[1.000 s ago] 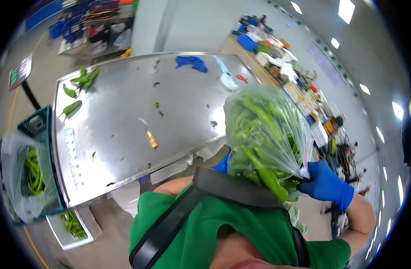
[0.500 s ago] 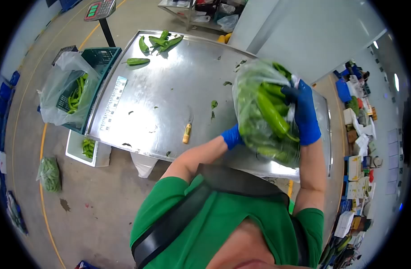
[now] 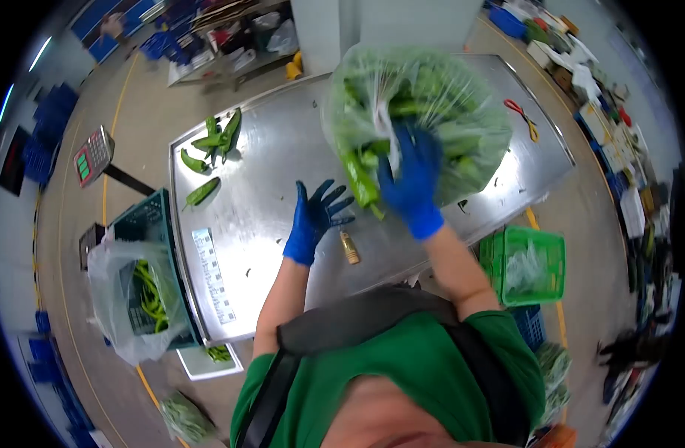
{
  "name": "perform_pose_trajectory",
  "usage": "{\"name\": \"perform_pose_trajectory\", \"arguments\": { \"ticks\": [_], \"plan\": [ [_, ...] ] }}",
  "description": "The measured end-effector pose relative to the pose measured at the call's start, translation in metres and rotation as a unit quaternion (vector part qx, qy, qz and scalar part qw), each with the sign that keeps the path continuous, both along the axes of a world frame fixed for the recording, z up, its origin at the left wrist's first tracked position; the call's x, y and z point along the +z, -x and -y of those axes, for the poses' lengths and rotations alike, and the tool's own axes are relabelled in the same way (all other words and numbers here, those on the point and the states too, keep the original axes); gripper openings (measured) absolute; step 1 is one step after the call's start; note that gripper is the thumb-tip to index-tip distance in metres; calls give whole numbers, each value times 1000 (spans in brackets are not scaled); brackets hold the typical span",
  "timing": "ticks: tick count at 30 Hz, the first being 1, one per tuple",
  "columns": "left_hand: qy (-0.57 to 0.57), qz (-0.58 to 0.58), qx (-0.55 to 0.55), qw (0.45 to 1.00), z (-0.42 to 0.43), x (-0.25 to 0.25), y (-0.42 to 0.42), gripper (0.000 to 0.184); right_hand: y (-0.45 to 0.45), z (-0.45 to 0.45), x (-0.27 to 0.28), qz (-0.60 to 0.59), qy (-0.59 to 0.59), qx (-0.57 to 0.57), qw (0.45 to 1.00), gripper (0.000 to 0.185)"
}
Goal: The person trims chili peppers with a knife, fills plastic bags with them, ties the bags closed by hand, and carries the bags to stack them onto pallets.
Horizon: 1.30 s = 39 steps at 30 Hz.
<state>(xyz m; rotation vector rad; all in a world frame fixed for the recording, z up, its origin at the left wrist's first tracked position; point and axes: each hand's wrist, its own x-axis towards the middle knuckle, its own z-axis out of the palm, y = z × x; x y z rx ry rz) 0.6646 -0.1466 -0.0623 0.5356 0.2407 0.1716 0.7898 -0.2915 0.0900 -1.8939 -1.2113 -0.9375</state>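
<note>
A large clear plastic bag point(image 3: 466, 104) full of green peppers rests on the metal table point(image 3: 275, 160). My right hand point(image 3: 416, 175), in a blue glove, grips the bag near its gathered plastic; the fingertips are partly hidden and blurred. One long green pepper point(image 3: 363, 183) shows by the bag's near left side, beside my right thumb. My left hand point(image 3: 316, 220), gloved too, is empty over the table with its fingers spread. Just right of it lies a small tool with a yellowish handle point(image 3: 350, 249). Several loose green peppers point(image 3: 221, 140) lie at the table's far left.
Red-and-yellow scissors point(image 3: 523, 121) lie on the table's right side. A printed label strip point(image 3: 212, 272) runs along the left edge. Left of the table are a dark green crate point(image 3: 144, 213) with a bag of peppers and a scale point(image 3: 94, 155). A bright green basket point(image 3: 533, 297) stands at right.
The bag has gone from being held upright near me to resting farther across the table. My left hand has let go of it and moved left. The view has turned, bringing scissors into sight.
</note>
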Motion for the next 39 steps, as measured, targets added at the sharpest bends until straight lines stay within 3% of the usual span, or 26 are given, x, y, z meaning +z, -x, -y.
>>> {"name": "perform_pose_trajectory", "arguments": {
  "ticks": [1,2,4,6,7,10,11,15,16,18,20,21,24,25,27,28,30,31,32,34,39],
  "plan": [
    [-6,-5,-8,1000,2,11,15,88,18,25,-56,18,-40,87,995,24],
    [-12,-16,-17,1000,1,19,28,88,41,34,-101,-123,-18,174,977,26],
    [-67,-40,-27,997,5,22,32,83,91,23,-206,-255,238,49,936,35],
    [-132,-58,-26,989,5,-1,21,80,117,0,-262,-204,246,-31,947,45],
    [-80,-100,-62,990,-12,-31,13,73,120,-7,-280,-193,265,-51,943,48],
    [-189,-107,29,976,-28,-65,2,67,131,-13,-315,-164,352,-75,919,55],
    [-216,-126,42,967,-32,-59,0,65,135,-10,-317,-131,383,-79,911,58],
    [-257,-169,124,944,-62,-47,-38,52,163,-4,-302,-262,395,-13,881,50],
    [-257,-142,133,947,-83,-67,-60,51,168,6,-290,-301,340,12,891,49],
    [-265,-118,90,953,-120,-90,-94,67,173,31,-239,-376,223,68,897,47],
    [-364,-246,25,898,-125,-28,-84,70,167,58,-199,-453,132,77,878,45],
    [-407,-312,-8,859,-126,4,-76,71,161,70,-185,-493,88,82,862,44],
    [-422,-355,112,827,-121,22,-54,69,140,82,-168,-676,66,61,731,37],
    [-316,-345,86,879,-122,14,-44,64,139,77,-157,-702,58,67,706,35],
    [-225,-345,-33,911,-108,17,-36,50,135,53,-124,-746,42,79,660,31],
    [-180,-316,-95,927,-104,25,-34,46,131,40,-128,-667,56,70,739,30],
    [-120,-246,-165,948,-135,-27,-49,41,123,14,-141,-482,74,44,872,28],
    [-93,-207,-204,952,-149,-45,-58,39,120,3,-141,-466,87,15,880,27],
    [-95,-227,-131,960,-143,-46,-56,35,118,-4,-139,-451,102,-16,887,27],
    [-253,-231,-74,937,-128,-7,-29,33,114,-14,-137,-441,147,-62,883,26],
    [-313,-210,-92,922,-130,-12,-23,31,102,-54,-171,-439,214,-84,869,35]
  ]
}}
